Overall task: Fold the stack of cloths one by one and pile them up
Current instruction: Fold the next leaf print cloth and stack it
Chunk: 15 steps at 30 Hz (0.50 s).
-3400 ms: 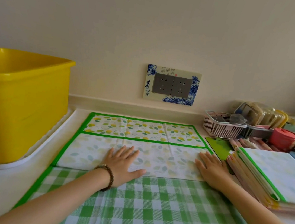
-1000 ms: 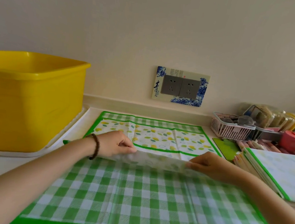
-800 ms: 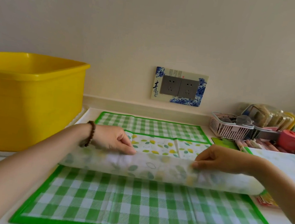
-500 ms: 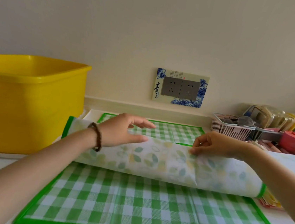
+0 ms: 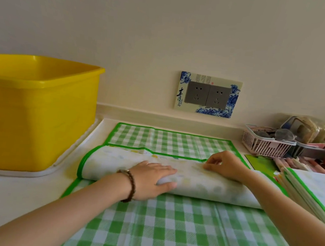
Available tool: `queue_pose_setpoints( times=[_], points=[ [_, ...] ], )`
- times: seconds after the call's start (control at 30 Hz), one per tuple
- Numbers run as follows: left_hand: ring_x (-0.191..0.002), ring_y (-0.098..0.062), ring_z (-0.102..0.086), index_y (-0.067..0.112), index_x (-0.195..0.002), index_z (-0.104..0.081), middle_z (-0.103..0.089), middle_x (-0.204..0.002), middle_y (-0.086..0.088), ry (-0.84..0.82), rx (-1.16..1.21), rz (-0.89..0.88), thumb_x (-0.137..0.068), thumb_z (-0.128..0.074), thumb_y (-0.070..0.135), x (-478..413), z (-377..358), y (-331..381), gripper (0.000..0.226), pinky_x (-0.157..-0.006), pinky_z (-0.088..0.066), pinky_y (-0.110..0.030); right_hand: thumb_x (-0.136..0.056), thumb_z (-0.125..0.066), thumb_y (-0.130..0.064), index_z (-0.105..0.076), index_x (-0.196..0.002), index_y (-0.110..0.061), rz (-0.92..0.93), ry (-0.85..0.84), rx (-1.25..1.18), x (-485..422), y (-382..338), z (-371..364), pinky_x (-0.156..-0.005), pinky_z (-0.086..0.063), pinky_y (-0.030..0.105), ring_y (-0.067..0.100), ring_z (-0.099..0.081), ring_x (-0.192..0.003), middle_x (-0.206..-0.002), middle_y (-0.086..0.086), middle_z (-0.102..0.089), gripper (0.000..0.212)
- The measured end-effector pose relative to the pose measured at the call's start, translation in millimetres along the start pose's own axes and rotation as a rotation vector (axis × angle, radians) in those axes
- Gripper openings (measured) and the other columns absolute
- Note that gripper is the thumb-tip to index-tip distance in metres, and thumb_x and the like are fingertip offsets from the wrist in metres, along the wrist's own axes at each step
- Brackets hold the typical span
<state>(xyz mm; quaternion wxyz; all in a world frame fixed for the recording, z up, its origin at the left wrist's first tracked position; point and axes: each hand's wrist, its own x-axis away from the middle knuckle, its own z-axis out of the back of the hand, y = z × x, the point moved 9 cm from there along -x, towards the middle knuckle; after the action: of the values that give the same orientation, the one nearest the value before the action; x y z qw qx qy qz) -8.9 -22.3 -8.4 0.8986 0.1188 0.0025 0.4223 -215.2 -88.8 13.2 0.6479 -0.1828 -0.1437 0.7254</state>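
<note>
Fingers (image 5: pixel 164 170) of the left hand (image 5: pixel 149 180) lie flat, unclenched, on the folded cloth (image 5: pixel 191 178), right fingers (image 5: pixel 210 165) pinching its far edge; thin and limp, it seems best gripped at hems.

Bare forearms; dark brown beaded bracelet (image 5: pixel 130 186) on left wrist.
</note>
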Motion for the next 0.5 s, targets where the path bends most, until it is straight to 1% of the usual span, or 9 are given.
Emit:
queue_pose_setpoints(
  times=[0.13,0.3,0.4,0.5],
  points=[
    [-0.144,-0.004,-0.004,0.037,-0.149,-0.011,-0.006,-0.157,0.013,-0.015,-0.001,0.053,-0.095,-0.019,0.060,-15.1,-12.4,-15.7,0.060,-0.119,-0.002,-0.038,-0.083,-0.069,-0.029,-0.074,-0.091,-0.018,-0.074,0.087,-0.016,-10.4,13.6,-3.4,-0.072,-0.042,0.022,0.015,-0.059,-0.085,-0.086,-0.001,-0.065,0.014],
    [-0.145,-0.008,0.002,0.036,-0.149,-0.006,0.001,-0.158,0.011,-0.029,-0.023,0.097,-0.094,-0.016,0.061,-26.6,-27.9,-27.3,0.062,-0.118,0.001,-0.041,-0.084,-0.068,-0.029,-0.073,-0.097,-0.019,-0.103,0.159,-0.038,-21.2,22.3,-6.9,-0.077,-0.044,0.024,0.014,-0.058,-0.090,-0.101,0.000,-0.070,0.017],
    [-0.145,-0.010,0.006,0.034,-0.150,-0.004,0.005,-0.158,0.011,-0.016,-0.054,0.114,-0.095,-0.014,0.059,-28.2,-31.0,-28.5,0.061,-0.118,0.003,-0.043,-0.085,-0.067,-0.030,-0.073,-0.098,-0.019,-0.097,0.200,-0.039,-24.9,22.3,-8.7,-0.078,-0.044,0.025,0.013,-0.057,-0.091,-0.106,-0.001,-0.068,0.017],
    [-0.145,-0.011,0.009,0.032,-0.150,-0.002,0.008,-0.158,0.011,-0.008,-0.080,0.129,-0.095,-0.014,0.058,-28.6,-32.8,-29.2,0.062,-0.118,0.003,-0.045,-0.086,-0.066,-0.031,-0.072,-0.099,-0.019,-0.099,0.234,-0.027,-26.7,22.0,-10.4,-0.080,-0.044,0.025,0.016,-0.058,-0.098,-0.108,-0.001,-0.067,0.019]
  ],
)
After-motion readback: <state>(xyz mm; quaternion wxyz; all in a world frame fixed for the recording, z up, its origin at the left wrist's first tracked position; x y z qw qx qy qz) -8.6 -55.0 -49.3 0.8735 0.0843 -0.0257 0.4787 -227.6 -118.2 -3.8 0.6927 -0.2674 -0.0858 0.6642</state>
